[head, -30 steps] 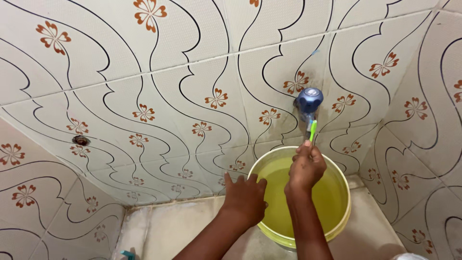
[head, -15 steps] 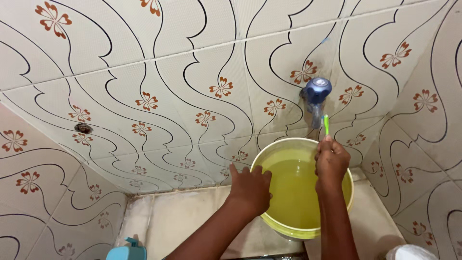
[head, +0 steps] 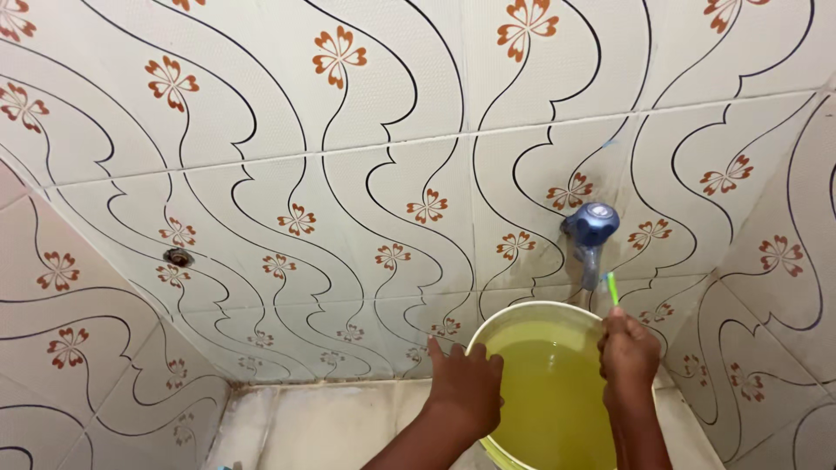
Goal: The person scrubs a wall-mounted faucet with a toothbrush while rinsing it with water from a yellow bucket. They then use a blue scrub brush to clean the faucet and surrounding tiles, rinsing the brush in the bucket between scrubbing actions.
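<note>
A yellow bucket [head: 531, 314] holding water stands on the floor under a blue wall tap [head: 590, 228]. My left hand [head: 464, 388] rests on the bucket's left rim, fingers spread over the edge. Above the water on the right side, my right hand [head: 629, 352] is closed around a green toothbrush [head: 611, 286]. The brush points up, its end just beside the tap's spout. Both forearms come in from the bottom edge.
Cream wall tiles with black wavy lines and orange flowers fill most of the view. A small dark hole [head: 178, 257] sits in the left wall. The pale floor [head: 331, 426] runs left of the bucket into a corner.
The view has tilted upward, so bucket, tap and hands sit lower and further right in frame. The light blue object at the bottom left has dropped out of view. Both hands keep their hold.
</note>
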